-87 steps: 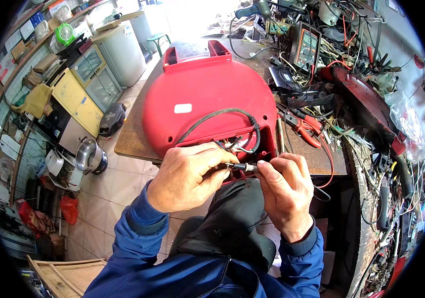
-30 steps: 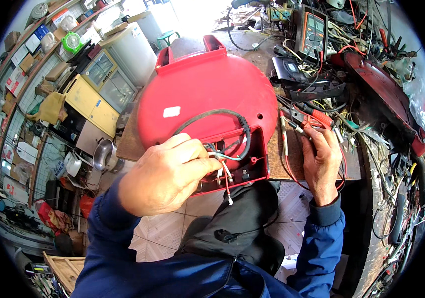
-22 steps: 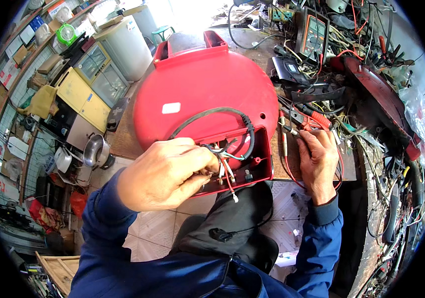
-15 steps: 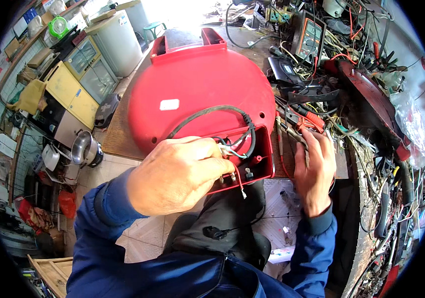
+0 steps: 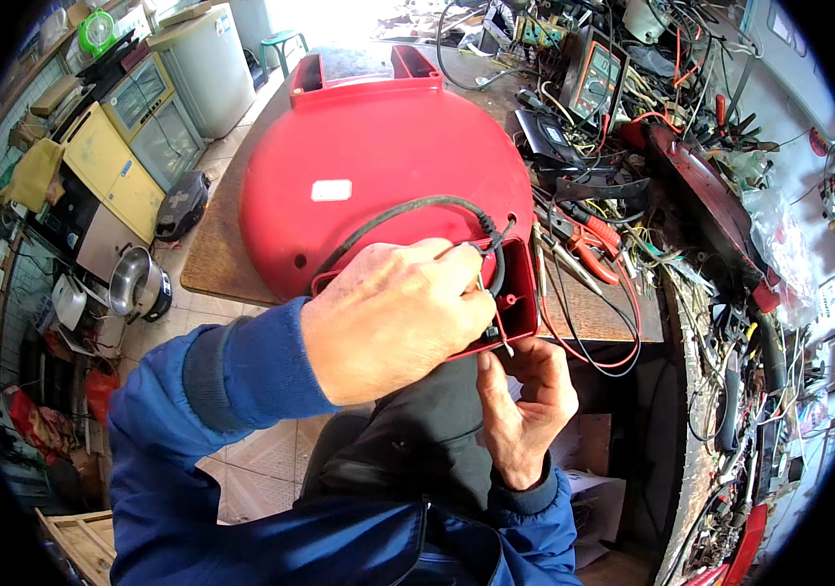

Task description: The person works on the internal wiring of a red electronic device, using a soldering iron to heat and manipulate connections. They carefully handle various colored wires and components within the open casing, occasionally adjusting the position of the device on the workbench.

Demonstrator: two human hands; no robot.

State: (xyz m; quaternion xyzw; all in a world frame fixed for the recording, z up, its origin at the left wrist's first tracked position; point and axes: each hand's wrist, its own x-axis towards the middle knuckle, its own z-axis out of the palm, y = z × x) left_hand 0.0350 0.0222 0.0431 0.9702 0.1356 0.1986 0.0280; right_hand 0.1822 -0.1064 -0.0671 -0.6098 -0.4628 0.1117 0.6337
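right hand [image 5: 520, 410] — moved under red housing [image 5: 378, 171], grip unclear | left hand [image 5: 393, 317] — pinching wires [image 5: 492, 262]

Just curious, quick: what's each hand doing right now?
Left hand: closed on thin wires at the red housing.
Right hand: fingers curled under the housing's edge; grip unclear.

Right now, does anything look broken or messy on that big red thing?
Yes. Loose thin wires stick out of the red housing's open bottom corner, unattached, where the left hand pinches them. The right hand is just beneath.
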